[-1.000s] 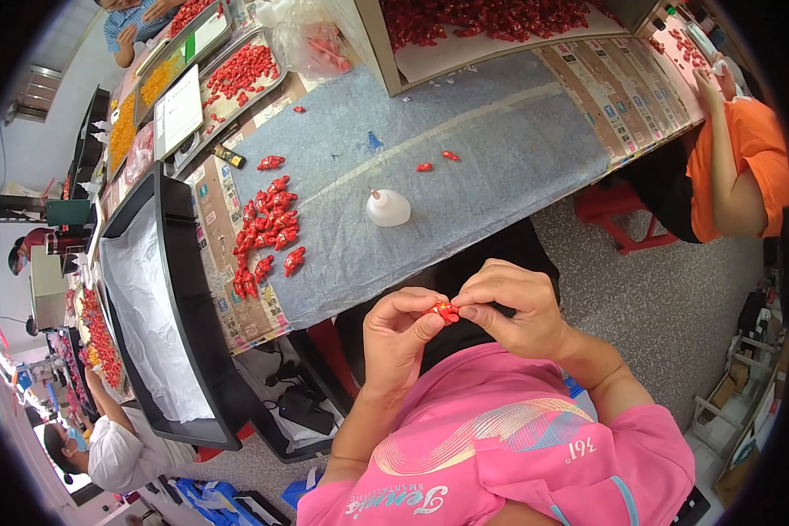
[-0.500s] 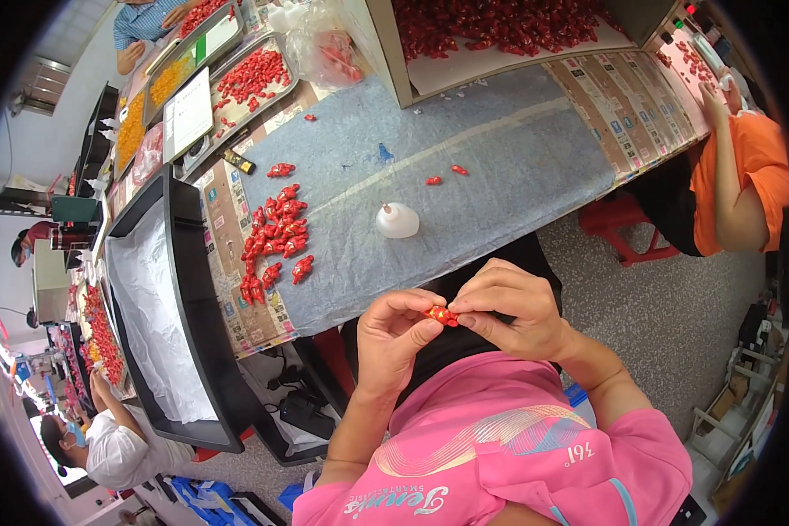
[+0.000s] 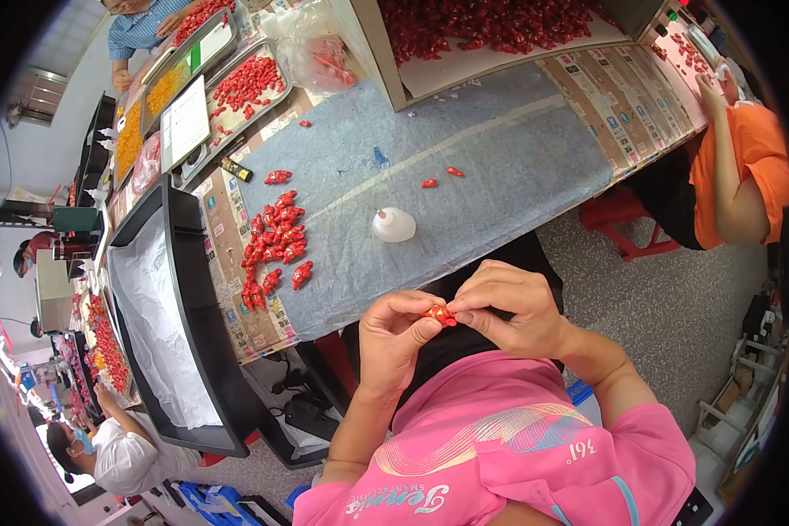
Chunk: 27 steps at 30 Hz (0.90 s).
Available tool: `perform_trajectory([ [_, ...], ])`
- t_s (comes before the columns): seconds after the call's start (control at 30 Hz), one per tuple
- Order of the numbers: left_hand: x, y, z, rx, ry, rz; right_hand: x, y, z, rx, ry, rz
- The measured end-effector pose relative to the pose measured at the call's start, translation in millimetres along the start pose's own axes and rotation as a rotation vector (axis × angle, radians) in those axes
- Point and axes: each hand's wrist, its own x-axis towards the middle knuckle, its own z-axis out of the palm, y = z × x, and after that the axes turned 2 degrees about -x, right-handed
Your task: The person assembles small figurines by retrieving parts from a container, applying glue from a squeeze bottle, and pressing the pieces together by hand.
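Between my two hands, just off the near table edge, is a small red figurine (image 3: 441,315) with yellow marks. My left hand (image 3: 396,333) pinches its left end between thumb and fingers. My right hand (image 3: 513,307) closes thumb and fingertips on its right end; the fingers partly cover it. On the blue-grey table cover (image 3: 500,158), a white squeeze bottle (image 3: 394,225) stands beyond my hands. To its left lies a pile of similar red figurines (image 3: 274,232). Two small red pieces (image 3: 442,178) rest to the bottle's upper right.
A black tray (image 3: 193,324) lined with white sheet stands left. Metal trays (image 3: 276,66) of red and yellow pieces lie far left, beside a plastic bag (image 3: 320,61). An open box (image 3: 377,53) of red pieces stands at the back. A co-worker in orange (image 3: 745,167) sits right.
The view has shifted slightly. Both hands stay in nearly the same place, still pinching the red figurine, which has turned a little between the fingers.
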Motion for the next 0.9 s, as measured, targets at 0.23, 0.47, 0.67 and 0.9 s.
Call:
perform_trajectory([
  [0.23,-2,5,-2,-0.207,0.006,-0.105,10,-7,-8,0.091,-0.1,0.158],
  [0.47,-3,7,-7,-0.221,0.015,-0.09,12,-8,-4,0.034,-0.098,0.192],
  [0.67,-2,8,-10,-0.183,0.036,-0.063,13,-5,1,0.013,-0.1,0.187],
  [0.9,-4,12,-13,-0.116,0.085,-0.012,18,-7,12,0.007,-0.114,0.169],
])
